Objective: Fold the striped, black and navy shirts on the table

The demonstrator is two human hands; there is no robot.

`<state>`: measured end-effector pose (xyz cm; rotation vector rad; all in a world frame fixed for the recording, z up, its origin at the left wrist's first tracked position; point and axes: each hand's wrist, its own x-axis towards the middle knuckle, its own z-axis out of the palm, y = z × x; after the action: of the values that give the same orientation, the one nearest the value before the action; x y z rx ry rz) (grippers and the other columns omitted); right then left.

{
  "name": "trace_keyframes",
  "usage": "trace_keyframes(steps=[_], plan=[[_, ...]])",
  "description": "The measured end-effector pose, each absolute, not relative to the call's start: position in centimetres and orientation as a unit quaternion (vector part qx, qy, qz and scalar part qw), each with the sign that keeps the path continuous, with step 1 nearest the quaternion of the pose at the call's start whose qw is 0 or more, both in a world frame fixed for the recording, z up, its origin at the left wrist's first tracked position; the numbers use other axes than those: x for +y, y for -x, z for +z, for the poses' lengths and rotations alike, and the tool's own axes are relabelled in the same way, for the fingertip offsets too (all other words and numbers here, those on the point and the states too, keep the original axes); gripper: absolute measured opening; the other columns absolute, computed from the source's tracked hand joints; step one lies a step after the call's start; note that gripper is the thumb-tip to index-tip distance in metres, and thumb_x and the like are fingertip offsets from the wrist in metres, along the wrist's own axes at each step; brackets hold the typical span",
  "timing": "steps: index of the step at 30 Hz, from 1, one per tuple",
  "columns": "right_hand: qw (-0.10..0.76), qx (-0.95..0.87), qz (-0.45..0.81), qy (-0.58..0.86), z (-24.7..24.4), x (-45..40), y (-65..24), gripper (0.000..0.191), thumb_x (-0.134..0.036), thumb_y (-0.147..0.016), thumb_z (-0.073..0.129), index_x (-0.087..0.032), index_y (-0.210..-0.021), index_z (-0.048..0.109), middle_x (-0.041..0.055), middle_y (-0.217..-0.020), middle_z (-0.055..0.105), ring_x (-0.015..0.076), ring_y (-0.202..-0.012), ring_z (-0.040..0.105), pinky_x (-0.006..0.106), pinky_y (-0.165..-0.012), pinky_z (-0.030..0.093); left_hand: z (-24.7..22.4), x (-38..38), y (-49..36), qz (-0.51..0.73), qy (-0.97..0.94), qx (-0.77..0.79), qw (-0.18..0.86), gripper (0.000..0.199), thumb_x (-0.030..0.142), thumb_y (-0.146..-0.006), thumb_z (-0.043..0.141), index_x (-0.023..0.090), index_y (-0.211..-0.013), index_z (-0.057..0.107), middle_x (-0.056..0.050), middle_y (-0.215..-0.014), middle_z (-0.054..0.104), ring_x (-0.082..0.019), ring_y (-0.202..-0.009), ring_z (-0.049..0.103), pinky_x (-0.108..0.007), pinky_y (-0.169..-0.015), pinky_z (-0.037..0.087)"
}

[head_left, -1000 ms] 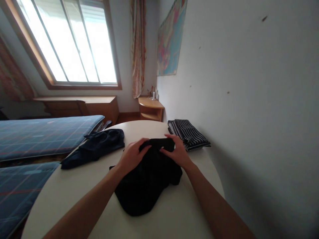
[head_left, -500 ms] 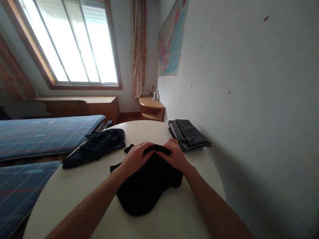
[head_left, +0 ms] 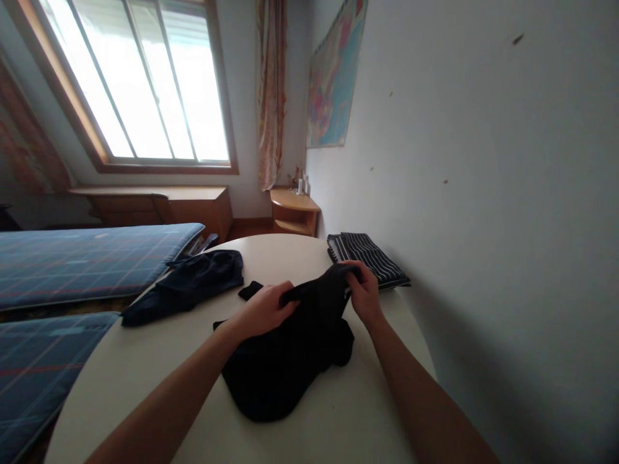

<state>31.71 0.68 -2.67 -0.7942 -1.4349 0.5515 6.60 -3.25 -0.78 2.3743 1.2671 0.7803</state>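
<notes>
My left hand [head_left: 265, 310] and right hand [head_left: 363, 295] have just moved apart, each gripping the far edge of the black cloth [head_left: 275, 374], spreading it; the rest apparently lies on the counter [head_left: 348, 419].
</notes>
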Motion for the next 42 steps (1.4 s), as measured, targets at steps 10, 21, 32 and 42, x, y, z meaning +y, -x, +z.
trace_keyframes(steps=[10, 21, 32, 42], plan=[[0.589, -0.678, 0.278, 0.339, -2.9, 0.2, -30.9, 0.034, -0.045, -0.095, 0.046, -0.024, -0.113, 0.065, 0.0042, -0.115, 0.068, 0.0237, -0.109, 0.06, 0.039, -0.099, 0.045, 0.7, -4.3, -6.0, 0.406, -0.81, 0.423, 0.0, 0.007, 0.015, -0.084, 0.052, 0.022, -0.086, 0.053, 0.001, -0.079, 0.061, -0.016, -0.072, 0.057, -0.026, -0.07, 0.043], [0.658, -0.588, 0.27, 0.386, -2.6, 0.9, -30.7, 0.03, -0.051, -0.086, 0.061, -0.023, -0.094, 0.064, 0.0023, -0.085, 0.069, 0.0198, -0.078, 0.064, 0.032, -0.071, 0.053, 1.0, -4.0, -5.9, 0.256, -0.841, 0.463, 0.114, 0.024, 0.044, -0.091, 0.056, 0.022, -0.101, 0.057, -0.003, -0.087, 0.065, -0.02, -0.076, 0.061, -0.029, -0.07, 0.045], [0.722, -0.511, 0.23, 0.406, -3.0, 2.1, -32.8, 0.033, -0.052, -0.087, 0.057, -0.024, -0.105, 0.062, 0.0019, -0.089, 0.065, 0.0186, -0.078, 0.06, 0.031, -0.069, 0.049, 1.5, -4.2, -5.6, 0.322, -0.819, 0.452, 0.145, 0.023, 0.036, -0.094, 0.047, 0.02, -0.106, 0.059, -0.003, -0.087, 0.068, -0.019, -0.074, 0.061, -0.03, -0.07, 0.048], [0.68, -0.542, 0.287, 0.402, -3.4, 2.6, -32.9, 0.041, -0.054, -0.085, 0.061, -0.023, -0.111, 0.066, 0.0042, -0.092, 0.07, 0.0198, -0.079, 0.065, 0.033, -0.072, 0.054, 3.5, -5.1, -5.4, 0.438, -0.773, 0.438, 0.135, 0.024, 0.038, -0.092, 0.053, 0.021, -0.101, 0.067, -0.003, -0.088, 0.065, -0.016, -0.076, 0.058, -0.026, -0.068, 0.048]])
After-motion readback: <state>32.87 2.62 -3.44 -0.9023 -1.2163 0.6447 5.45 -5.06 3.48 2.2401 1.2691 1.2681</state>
